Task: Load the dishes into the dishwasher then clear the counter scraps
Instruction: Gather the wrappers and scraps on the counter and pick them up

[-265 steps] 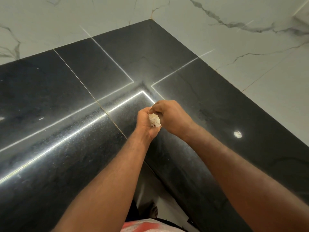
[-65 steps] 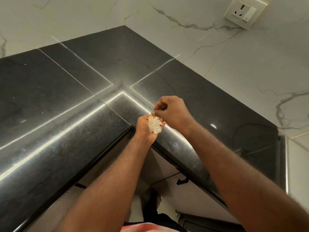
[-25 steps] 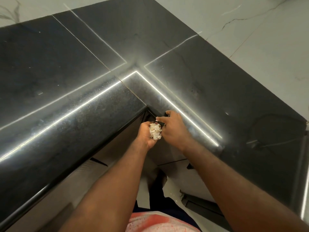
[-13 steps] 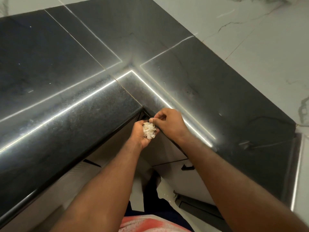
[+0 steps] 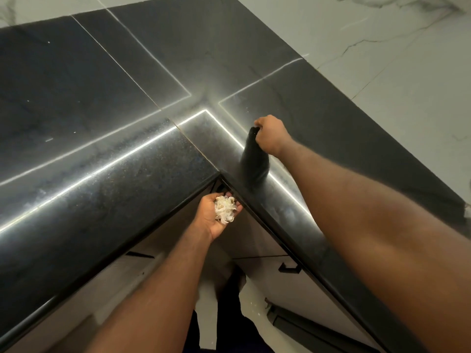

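Scraps (image 5: 224, 208), clump lengthwise toward counter (image 5: 84, 93) corner, cupped in palm-up left hand (image 5: 212, 220); right hand (image 5: 271, 135) curled, contents unclear.

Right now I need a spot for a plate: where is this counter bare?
The left run of the black counter lies bare back to the marble wall, apart from a few specks. The stretch beyond the right hand is bare too. The inner corner is crowded: the left hand cups scraps under the edge.
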